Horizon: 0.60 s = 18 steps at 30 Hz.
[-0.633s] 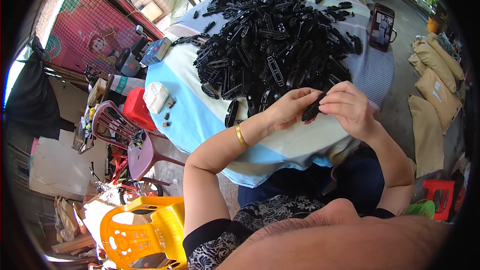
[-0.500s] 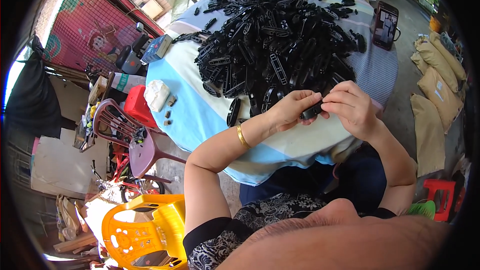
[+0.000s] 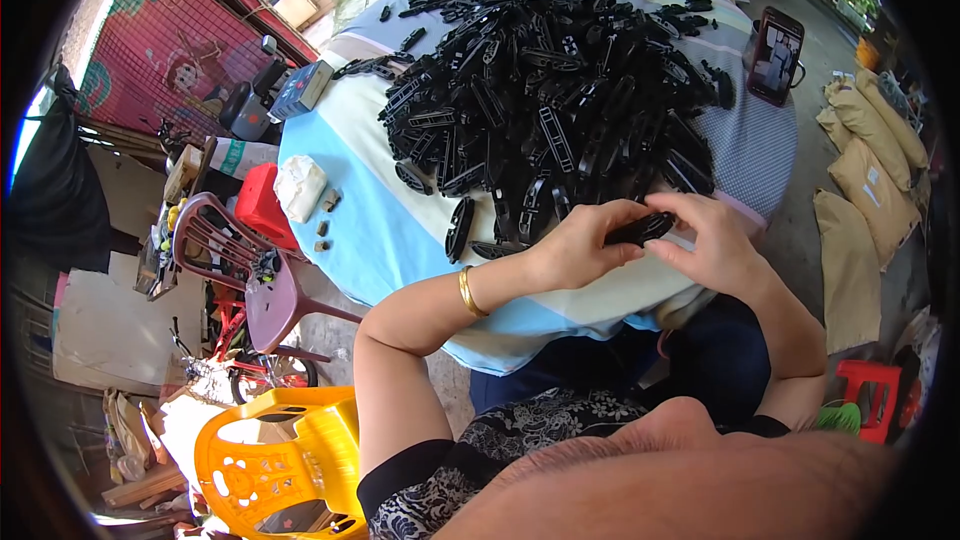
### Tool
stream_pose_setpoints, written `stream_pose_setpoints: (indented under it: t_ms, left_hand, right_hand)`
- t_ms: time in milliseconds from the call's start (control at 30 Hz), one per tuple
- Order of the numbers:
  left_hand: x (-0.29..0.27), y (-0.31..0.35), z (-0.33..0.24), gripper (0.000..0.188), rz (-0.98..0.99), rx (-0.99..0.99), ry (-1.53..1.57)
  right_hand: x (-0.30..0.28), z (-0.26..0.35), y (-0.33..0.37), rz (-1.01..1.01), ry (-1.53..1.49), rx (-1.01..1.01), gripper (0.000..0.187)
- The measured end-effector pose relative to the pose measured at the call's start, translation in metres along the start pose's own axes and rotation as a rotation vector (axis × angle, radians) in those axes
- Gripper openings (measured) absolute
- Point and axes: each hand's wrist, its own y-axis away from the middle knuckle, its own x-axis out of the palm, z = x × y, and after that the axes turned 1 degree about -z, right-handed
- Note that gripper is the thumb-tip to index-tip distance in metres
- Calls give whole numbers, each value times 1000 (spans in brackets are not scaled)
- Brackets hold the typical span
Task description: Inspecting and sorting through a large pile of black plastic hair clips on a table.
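Observation:
A flat oval black plastic part (image 3: 641, 230) is held between both hands over the near edge of a round table. My left hand (image 3: 580, 245), with a gold bangle on the wrist, grips its left end. My right hand (image 3: 712, 245) pinches its right end from above. Just beyond the hands lies a large heap of similar black plastic parts (image 3: 550, 90) on the table's light blue and white cloth (image 3: 370, 220). One loose black part (image 3: 459, 228) lies by the heap's near left edge.
A phone on a stand (image 3: 775, 55) sits at the table's far right. A white cloth bundle (image 3: 300, 187) and small bits lie at its left edge. A maroon chair (image 3: 240, 260), yellow chair (image 3: 275, 460), red stool (image 3: 868, 395) and tan sacks (image 3: 860, 200) surround the table.
Both hands have shifted slightly with the black part, which now lies more level between them. The view has tilted a little.

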Motion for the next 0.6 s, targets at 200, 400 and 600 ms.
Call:
stream_pose_setpoints:
  t_ms: [200,400,600]
  left_hand:
    - [10,3,-5,42,-76,120,-379]
    - [16,4,2,44,-56,247,-432]
    - [23,-1,0,42,98,355,-561]
  right_hand:
    - [-2,-12,11,194,-8,143,31]
    - [-26,-24,-11,510,-273,336,27]
    - [-42,-117,-21,-117,159,280,24]
